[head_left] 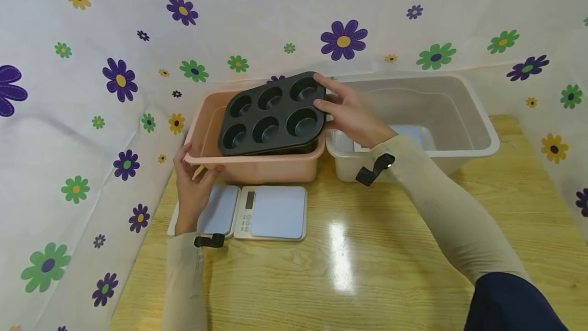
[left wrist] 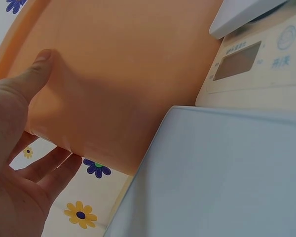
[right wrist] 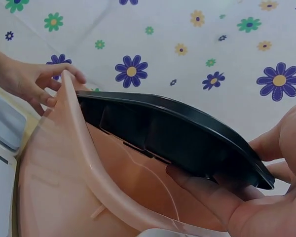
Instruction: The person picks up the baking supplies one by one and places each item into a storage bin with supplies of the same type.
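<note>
head view: one dark six-cup muffin tray (head_left: 283, 111), tilted over the opening of a pink bin (head_left: 262, 169), its right end raised above the bin's right rim. right hand (head_left: 351, 114): parted only by the tray's thickness, grasping the tray's right end, some digits on the upper face, others beneath. right forearm: sleeved in beige, slanting from near right toward far left, passing over the near side of a pale bin (head_left: 468, 111). left hand (head_left: 193, 190): thumb and fingers spread apart, grasping the near left corner of the pink bin, thumb against the near wall, fingers around the left side. left forearm: beige sleeve, running nearly straight from near to far. two scales, right one (head_left: 277, 213) and left one (head_left: 220, 211), side by side on the near side of the pink bin; the left one partly hidden by the left hand. wooden table (head_left: 390, 259), beneath both bins.
</note>
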Demonstrator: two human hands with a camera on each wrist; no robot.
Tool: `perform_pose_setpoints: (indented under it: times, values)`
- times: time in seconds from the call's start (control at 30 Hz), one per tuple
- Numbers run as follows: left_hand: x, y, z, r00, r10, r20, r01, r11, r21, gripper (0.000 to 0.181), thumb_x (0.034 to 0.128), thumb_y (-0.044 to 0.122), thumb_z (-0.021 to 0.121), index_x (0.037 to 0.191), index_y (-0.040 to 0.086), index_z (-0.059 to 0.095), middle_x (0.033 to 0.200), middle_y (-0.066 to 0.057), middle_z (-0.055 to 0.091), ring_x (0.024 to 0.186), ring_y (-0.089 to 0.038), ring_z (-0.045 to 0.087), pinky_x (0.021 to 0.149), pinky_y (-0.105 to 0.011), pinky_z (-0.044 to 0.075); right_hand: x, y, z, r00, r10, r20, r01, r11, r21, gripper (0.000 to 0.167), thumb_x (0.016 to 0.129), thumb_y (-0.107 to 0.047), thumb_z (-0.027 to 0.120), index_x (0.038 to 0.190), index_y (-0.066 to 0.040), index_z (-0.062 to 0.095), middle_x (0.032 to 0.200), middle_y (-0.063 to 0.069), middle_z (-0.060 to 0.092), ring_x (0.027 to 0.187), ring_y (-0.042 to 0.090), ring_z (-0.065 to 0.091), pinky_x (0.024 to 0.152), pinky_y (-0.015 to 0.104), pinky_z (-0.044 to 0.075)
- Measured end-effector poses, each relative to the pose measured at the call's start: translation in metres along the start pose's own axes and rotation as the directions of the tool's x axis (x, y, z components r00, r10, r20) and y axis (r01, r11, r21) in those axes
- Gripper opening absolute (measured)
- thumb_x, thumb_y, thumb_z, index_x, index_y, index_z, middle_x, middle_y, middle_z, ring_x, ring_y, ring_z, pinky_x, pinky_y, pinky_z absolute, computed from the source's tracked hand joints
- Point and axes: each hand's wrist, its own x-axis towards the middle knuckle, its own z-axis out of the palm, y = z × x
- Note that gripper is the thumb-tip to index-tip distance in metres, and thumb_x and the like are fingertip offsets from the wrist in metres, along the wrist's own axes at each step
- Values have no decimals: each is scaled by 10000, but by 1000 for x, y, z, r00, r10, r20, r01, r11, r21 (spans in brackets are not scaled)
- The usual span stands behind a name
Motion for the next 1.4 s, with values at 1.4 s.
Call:
perform_pose_setpoints:
  times: [1.4]
  values:
    - [2,-3,-1,1000,21,6,-21,1000,-6,885,967,50,822,1654,291,320,1714,-7,410,1472,-357,565,1245,-649,448,55,17,55,979,203,-15,-202,958,-203,770,1122,-56,558,1771,-201,170,1708,219,400,1473,390,585,1068,606,608]
